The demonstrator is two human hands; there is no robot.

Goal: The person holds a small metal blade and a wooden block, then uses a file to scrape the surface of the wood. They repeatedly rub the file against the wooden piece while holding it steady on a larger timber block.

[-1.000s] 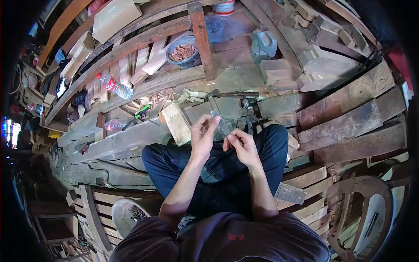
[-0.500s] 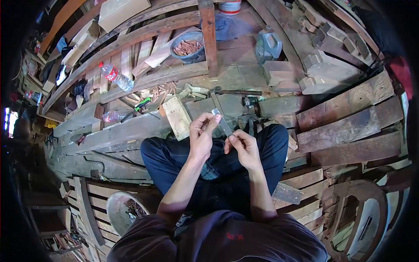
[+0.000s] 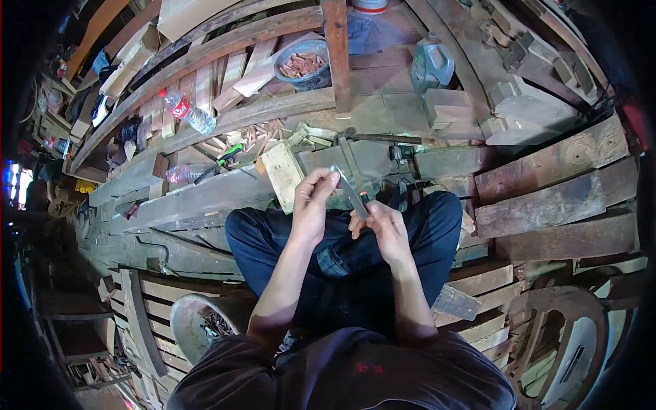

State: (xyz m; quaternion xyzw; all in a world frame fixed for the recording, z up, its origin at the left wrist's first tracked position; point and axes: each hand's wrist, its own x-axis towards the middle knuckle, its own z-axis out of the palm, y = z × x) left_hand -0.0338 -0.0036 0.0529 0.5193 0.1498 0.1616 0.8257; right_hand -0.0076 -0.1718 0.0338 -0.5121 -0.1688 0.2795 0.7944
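The left hand (image 3: 311,205) pinches the upper end of a thin metal strip (image 3: 350,193) in its fingers. The right hand (image 3: 384,229) pinches its lower end, above the lap, near a wooden block (image 3: 281,174).

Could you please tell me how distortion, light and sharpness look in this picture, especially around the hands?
Head view: strong fisheye, so planks bow and corners go black; even daylight, with a bluish haze near the top edge; left hand, right hand and the metal strip they pinch are fairly sharp.
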